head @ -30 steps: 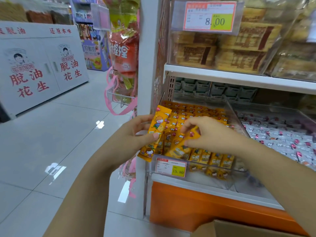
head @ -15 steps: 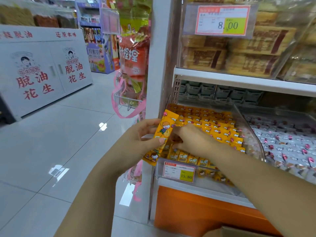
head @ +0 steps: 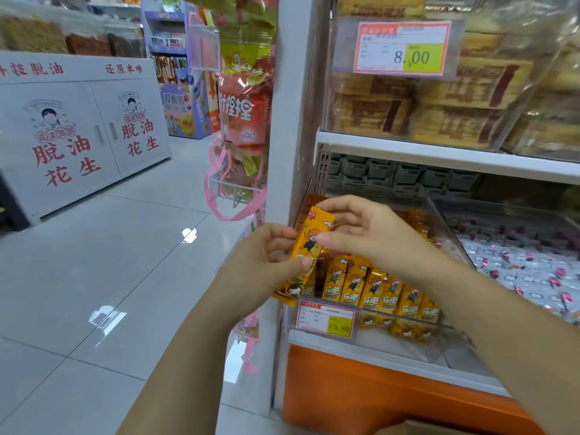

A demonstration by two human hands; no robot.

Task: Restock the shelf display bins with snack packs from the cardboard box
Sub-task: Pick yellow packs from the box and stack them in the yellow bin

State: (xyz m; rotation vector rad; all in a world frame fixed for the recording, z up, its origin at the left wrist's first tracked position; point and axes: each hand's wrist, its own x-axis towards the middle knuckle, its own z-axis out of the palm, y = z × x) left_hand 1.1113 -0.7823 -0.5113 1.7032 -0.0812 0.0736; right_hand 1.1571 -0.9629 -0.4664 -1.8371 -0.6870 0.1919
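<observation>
Gripping orange snack packs (head: 306, 255), left hand (head: 263, 262) meets right hand (head: 367, 233).

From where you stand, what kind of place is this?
Most likely a supermarket snack aisle. Price tags mark the goods, clear bins hold many identical packs, and a branded display stands across the aisle.

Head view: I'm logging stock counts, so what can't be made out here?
All in the head view:
- cardboard box: cut off by bottom edge, contents unseen
- orange snack packs in left hand: count hidden by fingers, overlap
- 15.80 price tag: small print too small
</observation>
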